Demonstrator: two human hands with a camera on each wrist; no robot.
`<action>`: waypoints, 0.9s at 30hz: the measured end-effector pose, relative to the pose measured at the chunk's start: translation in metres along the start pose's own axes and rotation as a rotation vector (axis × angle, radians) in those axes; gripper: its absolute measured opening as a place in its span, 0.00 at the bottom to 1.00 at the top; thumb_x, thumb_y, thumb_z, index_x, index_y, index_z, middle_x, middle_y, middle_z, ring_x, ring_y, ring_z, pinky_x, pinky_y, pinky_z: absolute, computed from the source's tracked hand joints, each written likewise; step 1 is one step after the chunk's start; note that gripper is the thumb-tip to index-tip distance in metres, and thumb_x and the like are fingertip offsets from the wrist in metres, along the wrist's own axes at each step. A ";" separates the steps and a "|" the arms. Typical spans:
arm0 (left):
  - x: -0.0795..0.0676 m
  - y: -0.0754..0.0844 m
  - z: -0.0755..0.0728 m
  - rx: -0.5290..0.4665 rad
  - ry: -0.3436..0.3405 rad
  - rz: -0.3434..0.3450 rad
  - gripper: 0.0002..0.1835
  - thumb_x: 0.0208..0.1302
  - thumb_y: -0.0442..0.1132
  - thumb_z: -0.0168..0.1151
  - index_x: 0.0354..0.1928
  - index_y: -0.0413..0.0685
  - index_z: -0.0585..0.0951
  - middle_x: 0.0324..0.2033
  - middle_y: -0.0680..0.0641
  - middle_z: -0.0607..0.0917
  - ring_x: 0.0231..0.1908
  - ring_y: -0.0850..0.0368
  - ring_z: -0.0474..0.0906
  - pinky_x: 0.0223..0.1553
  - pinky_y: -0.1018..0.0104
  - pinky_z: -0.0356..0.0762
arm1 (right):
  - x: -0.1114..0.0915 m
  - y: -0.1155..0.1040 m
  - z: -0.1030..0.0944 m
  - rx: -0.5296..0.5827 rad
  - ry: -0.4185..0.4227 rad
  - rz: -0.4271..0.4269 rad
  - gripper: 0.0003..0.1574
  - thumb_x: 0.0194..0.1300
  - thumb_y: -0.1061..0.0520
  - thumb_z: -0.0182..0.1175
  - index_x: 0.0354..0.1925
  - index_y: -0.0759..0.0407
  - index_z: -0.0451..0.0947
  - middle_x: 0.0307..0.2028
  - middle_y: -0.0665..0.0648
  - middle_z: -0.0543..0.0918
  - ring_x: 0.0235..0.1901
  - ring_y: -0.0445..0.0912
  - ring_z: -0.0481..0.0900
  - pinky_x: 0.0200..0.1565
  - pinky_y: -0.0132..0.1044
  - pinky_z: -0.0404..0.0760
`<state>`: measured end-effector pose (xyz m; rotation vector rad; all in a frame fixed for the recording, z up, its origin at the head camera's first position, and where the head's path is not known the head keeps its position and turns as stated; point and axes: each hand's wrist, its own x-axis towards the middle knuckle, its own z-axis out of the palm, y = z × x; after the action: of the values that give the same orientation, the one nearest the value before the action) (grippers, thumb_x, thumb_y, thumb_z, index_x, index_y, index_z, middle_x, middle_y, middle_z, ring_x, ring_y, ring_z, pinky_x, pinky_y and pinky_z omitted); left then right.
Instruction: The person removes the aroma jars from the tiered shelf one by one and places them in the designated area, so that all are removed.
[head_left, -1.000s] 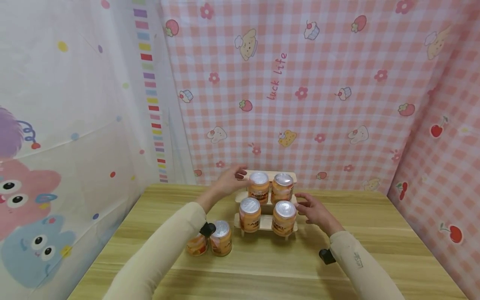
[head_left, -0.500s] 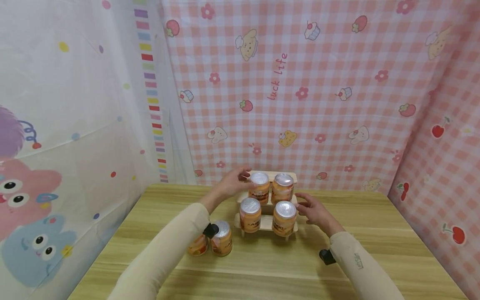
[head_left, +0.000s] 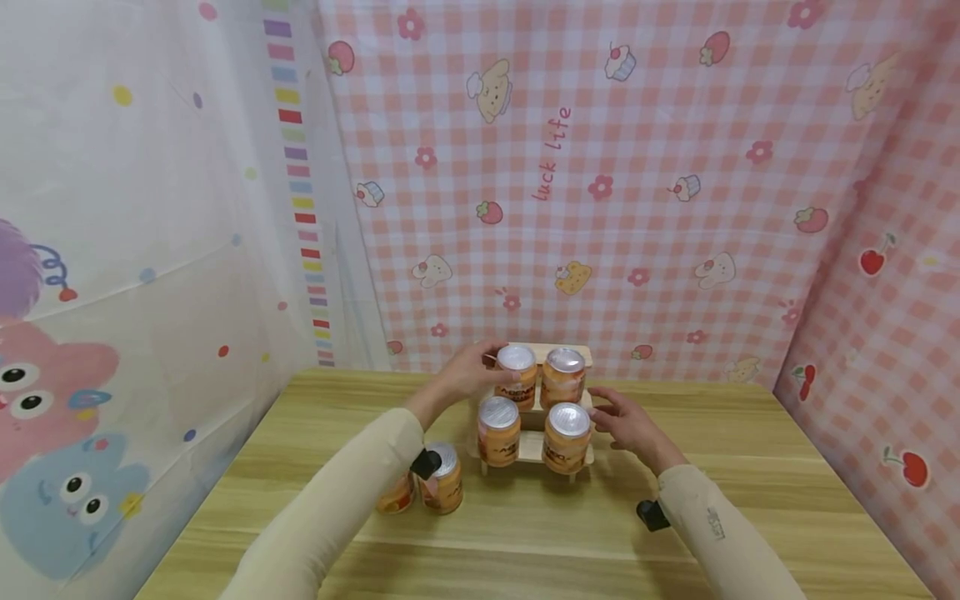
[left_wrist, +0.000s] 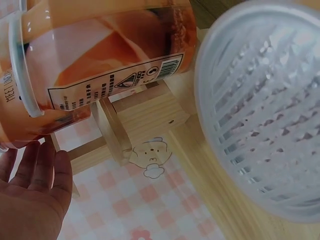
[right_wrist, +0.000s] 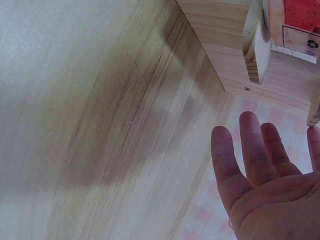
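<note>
Orange-labelled cans with silver lids stand on a tiered wooden rack (head_left: 533,445). My left hand (head_left: 468,372) is at the back left can (head_left: 517,392), its thumb across the front and its fingers behind. In the left wrist view those fingers (left_wrist: 42,167) look nearly straight, their tips right at a can (left_wrist: 15,125). My right hand (head_left: 628,423) is at the rack's right side, near the back right can (head_left: 562,387) and the front right can (head_left: 567,446). The right wrist view shows its fingers (right_wrist: 250,135) spread and holding nothing. The front left can (head_left: 498,446) stands one tier lower.
Two more cans stand on the wooden table (head_left: 525,550) left of the rack: one can (head_left: 442,492) shows well, while the other can (head_left: 396,497) is partly hidden by the left sleeve. A pink checked cloth (head_left: 600,233) hangs behind the table.
My left hand has moved right and closer round the back left can, its thumb now overlapping the front. My right hand and the cans have stayed in place.
</note>
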<state>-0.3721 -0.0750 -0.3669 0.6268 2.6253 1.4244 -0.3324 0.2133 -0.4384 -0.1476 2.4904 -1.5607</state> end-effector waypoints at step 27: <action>0.001 0.000 0.001 -0.032 0.026 0.006 0.28 0.59 0.45 0.73 0.59 0.43 0.76 0.48 0.46 0.83 0.52 0.50 0.78 0.52 0.58 0.78 | 0.000 -0.001 0.001 0.020 0.003 0.023 0.32 0.79 0.55 0.49 0.75 0.58 0.56 0.67 0.77 0.64 0.61 0.69 0.71 0.54 0.67 0.72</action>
<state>-0.3728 -0.0740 -0.3670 0.6179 2.6164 1.4837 -0.3322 0.2122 -0.4373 -0.1127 2.4687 -1.5776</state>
